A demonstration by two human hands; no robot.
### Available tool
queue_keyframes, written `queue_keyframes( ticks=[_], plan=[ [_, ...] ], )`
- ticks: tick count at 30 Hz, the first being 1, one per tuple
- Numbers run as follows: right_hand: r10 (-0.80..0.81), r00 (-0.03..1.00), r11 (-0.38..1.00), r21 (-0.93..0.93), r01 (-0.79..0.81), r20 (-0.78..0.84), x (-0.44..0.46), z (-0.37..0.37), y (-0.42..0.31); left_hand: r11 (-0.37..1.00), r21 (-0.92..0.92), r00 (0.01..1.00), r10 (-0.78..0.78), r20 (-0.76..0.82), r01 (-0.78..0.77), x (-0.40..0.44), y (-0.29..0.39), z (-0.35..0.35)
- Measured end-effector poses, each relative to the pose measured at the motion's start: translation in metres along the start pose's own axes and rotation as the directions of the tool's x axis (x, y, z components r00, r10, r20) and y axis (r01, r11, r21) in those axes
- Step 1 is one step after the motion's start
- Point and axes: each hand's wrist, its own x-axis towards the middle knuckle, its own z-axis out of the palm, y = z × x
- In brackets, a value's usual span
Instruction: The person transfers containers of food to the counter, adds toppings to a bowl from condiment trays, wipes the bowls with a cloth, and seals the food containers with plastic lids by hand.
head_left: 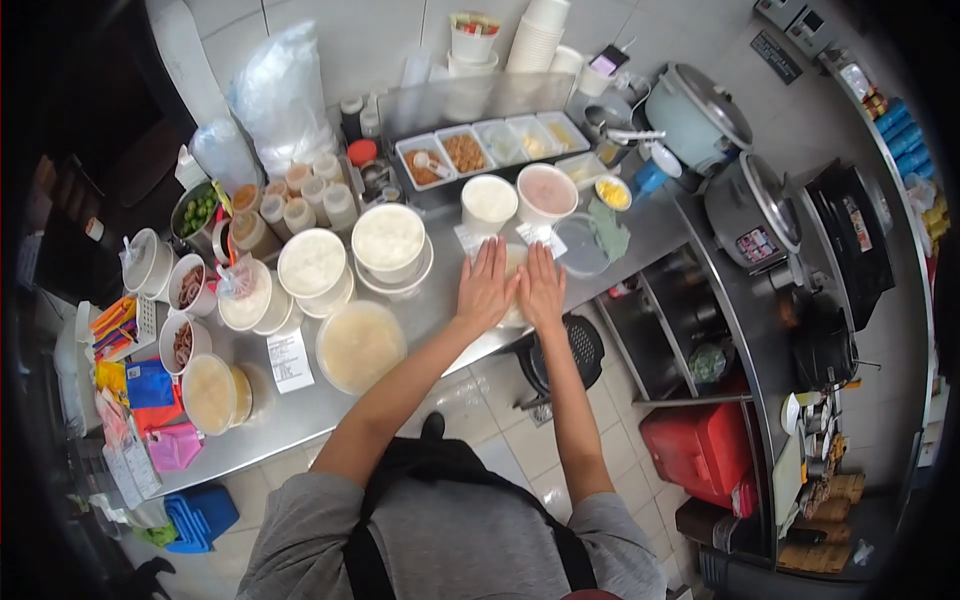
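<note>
My left hand (487,285) and my right hand (542,287) lie side by side, fingers stretched out, on the lid of a round container (515,258) near the counter's front edge. Most of that container is hidden under them. Just beyond my fingertips stand a white tub (489,201) and a bowl with pinkish contents (547,193), with paper slips in front of them. A clear round lid (587,246) lies to the right, beside a green cloth (608,232). To the left is a large lidded container (361,347) with pale contents.
Stacked white tubs (388,240), a receipt (289,358) and squeeze bottles (300,214) occupy the left of the steel counter (440,315). A topping tray (465,152) stands behind. Two cookers (755,212) are at the right, above a red box (692,452).
</note>
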Motion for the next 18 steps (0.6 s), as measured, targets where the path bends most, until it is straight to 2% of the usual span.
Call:
queue_keyframes(
  ticks=[4,7,9,11,13,15,17,18],
  plan=[
    [-0.092,0.994,0.995,0.047,0.089,0.053,0.010,-0.009,0.002,0.999,-0.020,0.997,-0.040,-0.065,0.039,-0.001,0.008,-0.001],
    [-0.165,0.983,0.986,-0.011,0.167,0.085,0.015,-0.004,0.012,0.998,0.013,0.994,-0.068,-0.089,0.069,0.000,0.009,0.007],
    [-0.324,0.946,0.946,-0.007,0.325,0.023,0.019,0.008,0.027,0.994,-0.035,0.993,-0.109,-0.053,0.107,-0.001,0.008,0.007],
    [-0.361,0.932,0.932,-0.015,0.362,0.041,0.021,0.015,0.035,0.994,-0.043,0.994,-0.100,0.046,0.102,-0.001,0.006,-0.002],
    [-0.288,0.950,0.954,-0.054,0.296,0.123,0.020,0.013,0.031,0.992,-0.081,0.993,-0.085,0.079,0.092,-0.006,0.005,-0.004],
    [-0.205,0.967,0.977,-0.031,0.212,0.153,0.018,0.006,0.020,0.975,-0.206,0.992,-0.058,0.112,0.080,-0.003,-0.001,-0.001],
    [-0.253,0.967,0.966,0.045,0.255,-0.032,0.014,0.001,0.016,0.968,-0.226,0.971,-0.053,0.235,0.107,-0.011,0.001,-0.037],
    [-0.225,0.962,0.970,0.060,0.237,-0.157,0.013,-0.003,0.015,0.964,-0.238,0.952,-0.040,0.305,0.117,-0.016,0.005,-0.058]
  ],
)
